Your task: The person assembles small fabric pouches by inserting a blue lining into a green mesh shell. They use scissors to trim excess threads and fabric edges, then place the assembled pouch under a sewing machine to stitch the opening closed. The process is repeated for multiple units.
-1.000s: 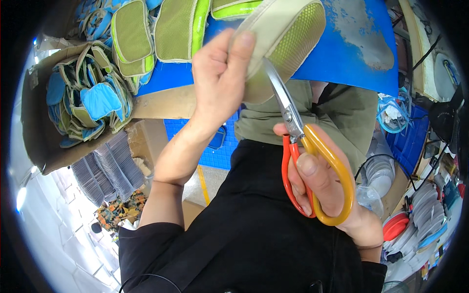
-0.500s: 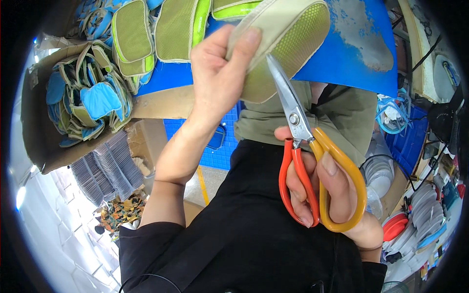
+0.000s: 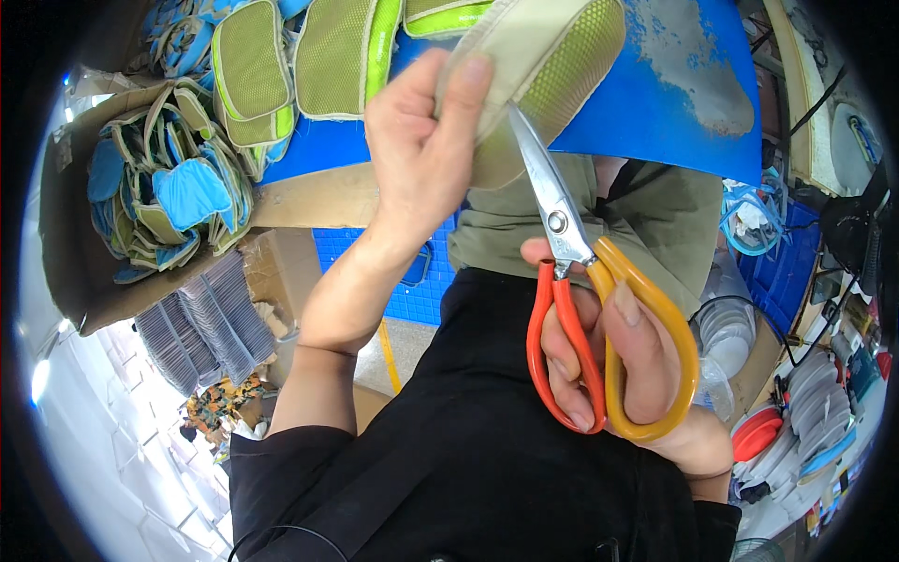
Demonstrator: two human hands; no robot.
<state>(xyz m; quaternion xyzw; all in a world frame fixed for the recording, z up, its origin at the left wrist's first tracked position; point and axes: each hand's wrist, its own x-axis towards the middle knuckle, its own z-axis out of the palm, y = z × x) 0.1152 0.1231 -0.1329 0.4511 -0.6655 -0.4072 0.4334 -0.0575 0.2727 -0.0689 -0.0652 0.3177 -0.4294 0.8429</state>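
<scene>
Above the blue table (image 3: 655, 103), left hand (image 3: 421, 150) pinches the beige-and-yellow mesh pouch (image 3: 543, 66) between thumb and fingers, while right hand (image 3: 618, 365) grips the orange-and-yellow scissors (image 3: 581, 309), blades closed, tips touching the pouch's lower edge.

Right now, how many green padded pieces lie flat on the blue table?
3: left one, middle one, and one at the top edge, partly hidden by the held piece. More may be hidden.

Left hand (image 3: 421, 150) raised, fingers pinched; right hand (image 3: 618, 375) lower, fingers curled closed.
</scene>
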